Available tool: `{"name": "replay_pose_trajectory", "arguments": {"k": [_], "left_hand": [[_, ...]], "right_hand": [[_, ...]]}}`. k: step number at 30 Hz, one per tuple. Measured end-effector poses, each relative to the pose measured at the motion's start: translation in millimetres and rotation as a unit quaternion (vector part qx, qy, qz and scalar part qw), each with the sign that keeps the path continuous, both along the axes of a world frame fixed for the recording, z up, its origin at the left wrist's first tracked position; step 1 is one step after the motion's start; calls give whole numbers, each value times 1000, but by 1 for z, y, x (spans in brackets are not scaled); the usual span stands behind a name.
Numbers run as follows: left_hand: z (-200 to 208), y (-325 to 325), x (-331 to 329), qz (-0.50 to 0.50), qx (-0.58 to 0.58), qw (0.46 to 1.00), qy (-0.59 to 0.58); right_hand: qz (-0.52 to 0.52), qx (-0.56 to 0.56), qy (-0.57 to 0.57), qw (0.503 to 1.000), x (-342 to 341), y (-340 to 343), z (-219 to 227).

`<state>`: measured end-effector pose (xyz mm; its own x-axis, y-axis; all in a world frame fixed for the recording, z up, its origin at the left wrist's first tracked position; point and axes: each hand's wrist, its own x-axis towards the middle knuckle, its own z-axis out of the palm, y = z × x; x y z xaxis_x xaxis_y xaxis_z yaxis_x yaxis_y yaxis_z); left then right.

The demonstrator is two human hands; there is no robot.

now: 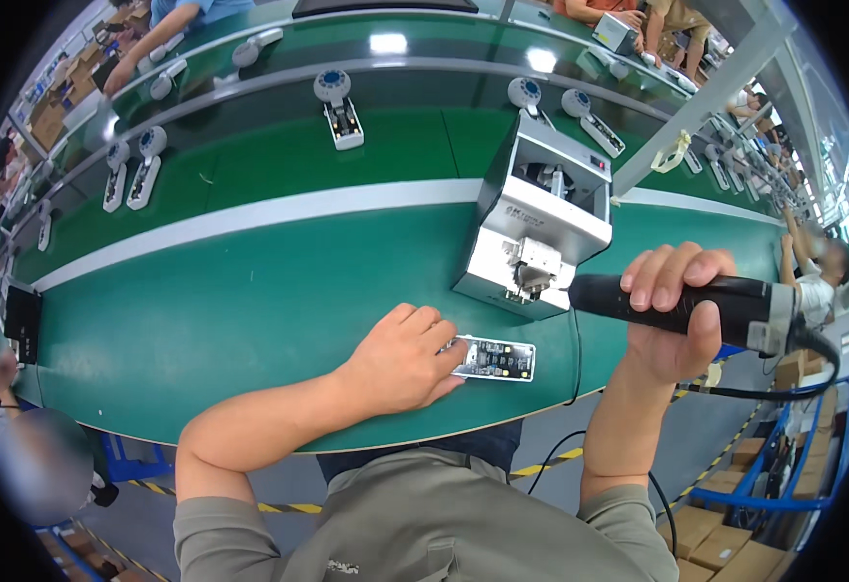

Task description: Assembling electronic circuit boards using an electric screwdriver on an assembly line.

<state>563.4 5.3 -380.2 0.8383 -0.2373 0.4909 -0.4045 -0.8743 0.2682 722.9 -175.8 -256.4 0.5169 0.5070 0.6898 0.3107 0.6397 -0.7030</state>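
My right hand [676, 310] is wrapped around a black electric screwdriver [608, 294] held nearly level, its cord running off the back end. The screwdriver's front end points left, at the metal outlet of a grey-and-black screw feeder [531, 218]; whether the tip touches it I cannot tell. On the green bench, my left hand [407, 359] grips the left end of a white handheld device housing [502, 359]. A dark circuit board shows in the open housing. My fingers cover the housing's left part.
Beyond a white divider strip [279, 209], a green conveyor belt [259, 175] carries several similar white devices with round heads, one of them [339, 112] near the middle. A grey post [696, 107] rises behind the feeder. Co-workers sit around. Cartons [720, 548] fill a blue rack at lower right.
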Motion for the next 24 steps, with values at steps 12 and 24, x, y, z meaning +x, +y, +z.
{"name": "replay_pose_trajectory", "arguments": {"k": [12,24], "left_hand": [[-6,0,5,1,-14,999,48],[-14,3,15,-6,-31,997,70]], "right_hand": [[37,-87,-38,995,-3,24,-11],[132,-100,30,986,-26,17,-48]]}}
